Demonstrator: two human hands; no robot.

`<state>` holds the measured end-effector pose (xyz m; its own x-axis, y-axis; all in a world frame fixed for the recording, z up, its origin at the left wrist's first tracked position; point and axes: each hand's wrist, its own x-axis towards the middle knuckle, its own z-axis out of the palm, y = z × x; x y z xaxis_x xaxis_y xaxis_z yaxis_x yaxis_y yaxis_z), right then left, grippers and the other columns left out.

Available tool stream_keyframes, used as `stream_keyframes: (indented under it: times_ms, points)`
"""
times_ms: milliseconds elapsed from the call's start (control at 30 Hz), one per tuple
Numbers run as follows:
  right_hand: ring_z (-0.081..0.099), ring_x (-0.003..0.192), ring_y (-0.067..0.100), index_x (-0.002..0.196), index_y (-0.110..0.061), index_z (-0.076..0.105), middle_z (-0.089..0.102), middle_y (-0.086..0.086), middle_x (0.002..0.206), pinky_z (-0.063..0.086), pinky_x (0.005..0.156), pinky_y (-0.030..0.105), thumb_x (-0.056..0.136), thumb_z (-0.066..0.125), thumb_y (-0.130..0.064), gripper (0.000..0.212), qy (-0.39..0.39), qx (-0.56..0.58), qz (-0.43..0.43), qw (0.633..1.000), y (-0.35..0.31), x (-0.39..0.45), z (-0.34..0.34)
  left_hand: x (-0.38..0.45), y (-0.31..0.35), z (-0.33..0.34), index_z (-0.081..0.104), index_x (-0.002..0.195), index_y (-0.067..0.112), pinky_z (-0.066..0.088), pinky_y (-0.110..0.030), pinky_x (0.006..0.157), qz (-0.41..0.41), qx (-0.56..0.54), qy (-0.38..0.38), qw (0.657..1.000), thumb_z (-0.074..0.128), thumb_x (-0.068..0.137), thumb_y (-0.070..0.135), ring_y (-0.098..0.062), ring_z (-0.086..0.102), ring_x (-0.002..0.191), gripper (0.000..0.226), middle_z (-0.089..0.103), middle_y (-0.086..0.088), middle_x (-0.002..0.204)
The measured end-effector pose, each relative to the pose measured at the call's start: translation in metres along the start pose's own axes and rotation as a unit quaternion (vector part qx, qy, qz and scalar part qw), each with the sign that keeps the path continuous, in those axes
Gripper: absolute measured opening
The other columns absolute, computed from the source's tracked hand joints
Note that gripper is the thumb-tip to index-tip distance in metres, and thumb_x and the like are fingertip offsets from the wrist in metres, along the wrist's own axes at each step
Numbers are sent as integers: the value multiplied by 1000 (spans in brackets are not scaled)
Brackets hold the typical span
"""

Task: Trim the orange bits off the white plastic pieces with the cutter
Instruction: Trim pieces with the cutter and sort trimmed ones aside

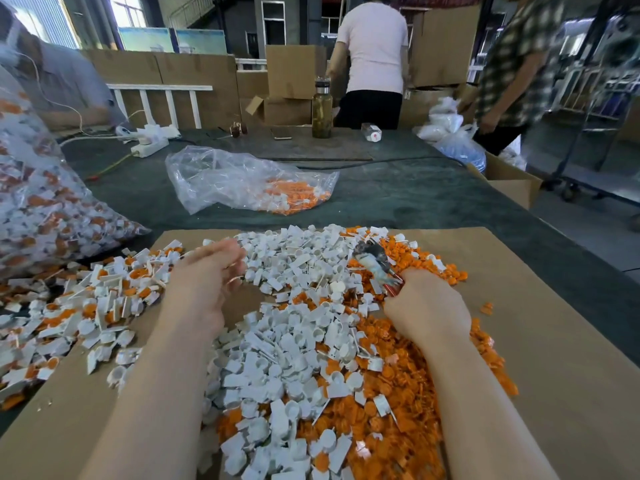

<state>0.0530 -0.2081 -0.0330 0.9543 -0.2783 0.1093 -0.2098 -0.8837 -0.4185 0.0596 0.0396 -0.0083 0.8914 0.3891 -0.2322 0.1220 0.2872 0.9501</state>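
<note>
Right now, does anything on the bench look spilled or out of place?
Yes. A small clear bottle lies on its side at the table's far edge beside the upright jar. A few orange bits sit stray on the cardboard, right of the right hand gripping the cutter.

Left hand (204,271) fingertips motion-blurred (grip unreadable); cutter (375,265) blades blurred, handles hidden inside right hand (427,306).

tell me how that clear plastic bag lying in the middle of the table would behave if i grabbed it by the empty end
The clear bag would probably be floppy: its film is crumpled and collapsed. Its orange and white pieces sit bunched at one end, so they would likely slide and shift as it lifts. It looks mostly empty, so probably light.
</note>
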Motion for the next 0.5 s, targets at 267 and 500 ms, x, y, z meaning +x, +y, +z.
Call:
stream_keyframes:
  times_ms: [267,500]
  points:
    - [51,63,13,80,-24,54,56,-5,76,35,46,24,80,59,-25,6,-27,-57,3,998,-3,-2,3,-2,-28,18,73,105,27,49,-26,82,175,511,-81,837,62,94,16,-11,62,90,18,69,7,111]
    - [41,61,8,84,-26,49,49,-9,77,27,46,24,86,58,-35,14,-33,-61,-18,997,-6,-2,5,2,-37,23,72,106,29,51,-29,85,220,615,-106,750,62,95,26,-15,63,99,15,69,5,114]
